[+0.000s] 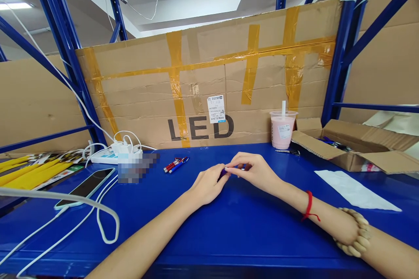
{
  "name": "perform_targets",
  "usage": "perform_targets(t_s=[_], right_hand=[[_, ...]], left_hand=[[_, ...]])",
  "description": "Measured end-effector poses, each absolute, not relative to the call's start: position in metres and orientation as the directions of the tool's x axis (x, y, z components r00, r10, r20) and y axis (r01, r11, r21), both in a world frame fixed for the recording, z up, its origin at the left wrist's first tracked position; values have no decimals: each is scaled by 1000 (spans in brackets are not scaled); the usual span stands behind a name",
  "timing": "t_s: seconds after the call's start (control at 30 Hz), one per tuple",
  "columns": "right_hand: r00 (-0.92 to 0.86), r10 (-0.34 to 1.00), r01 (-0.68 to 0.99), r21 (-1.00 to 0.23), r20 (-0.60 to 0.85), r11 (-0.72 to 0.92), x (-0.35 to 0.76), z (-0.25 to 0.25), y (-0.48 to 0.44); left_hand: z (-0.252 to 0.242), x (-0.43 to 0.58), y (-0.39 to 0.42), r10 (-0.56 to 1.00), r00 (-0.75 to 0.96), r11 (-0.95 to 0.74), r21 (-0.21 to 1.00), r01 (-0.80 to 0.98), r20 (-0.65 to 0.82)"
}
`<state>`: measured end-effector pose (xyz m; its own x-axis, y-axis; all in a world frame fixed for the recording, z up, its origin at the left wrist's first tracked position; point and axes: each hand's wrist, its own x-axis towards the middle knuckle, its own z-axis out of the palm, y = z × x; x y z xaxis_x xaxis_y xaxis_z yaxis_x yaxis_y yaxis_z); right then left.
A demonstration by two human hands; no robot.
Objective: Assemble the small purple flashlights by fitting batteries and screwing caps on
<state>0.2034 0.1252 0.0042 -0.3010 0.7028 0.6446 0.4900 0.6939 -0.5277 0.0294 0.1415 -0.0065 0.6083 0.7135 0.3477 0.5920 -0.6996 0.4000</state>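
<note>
My left hand is closed, its fingers curled around something mostly hidden, with a dark bit showing near the thumb. Thumb and forefinger of my right hand pinch at a tiny pale, shiny tip that pokes out there; it is too small to name. The fingertips of both hands meet above the middle of the blue shelf top. To the left of them lie several red and blue pens in a small bunch.
A lidded cup of pink drink stands at the back right, near an open cardboard box and a white paper sheet. On the left are a phone, white cables, a power strip and yellow packets. Taped cardboard closes the back.
</note>
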Motion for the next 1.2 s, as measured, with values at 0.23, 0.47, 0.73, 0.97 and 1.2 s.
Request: perform_targets(t_s=[0.23, 0.47, 0.73, 0.97, 1.2], right_hand=[[-362, 704, 423, -565, 611, 708, 206, 0, 128], [-348, 719, 512, -520, 602, 684, 207, -2, 129], [-272, 758, 635, -481, 592, 604, 214, -3, 136], [-361, 763, 719, -361, 536, 594, 228, 0, 141], [-567, 712, 632, -336, 414, 698, 234, -5, 144]], left_hand=[[-9, 29, 143, 722, 609, -688, 425, 588, 328], [-12, 31, 146, 676, 650, -725, 468, 505, 346], [-16, 28, 153, 679, 606, -731, 451, 511, 414], [-15, 23, 155, 720, 556, -691, 349, 633, 415], [-16, 26, 149, 694, 549, -702, 269, 660, 465]])
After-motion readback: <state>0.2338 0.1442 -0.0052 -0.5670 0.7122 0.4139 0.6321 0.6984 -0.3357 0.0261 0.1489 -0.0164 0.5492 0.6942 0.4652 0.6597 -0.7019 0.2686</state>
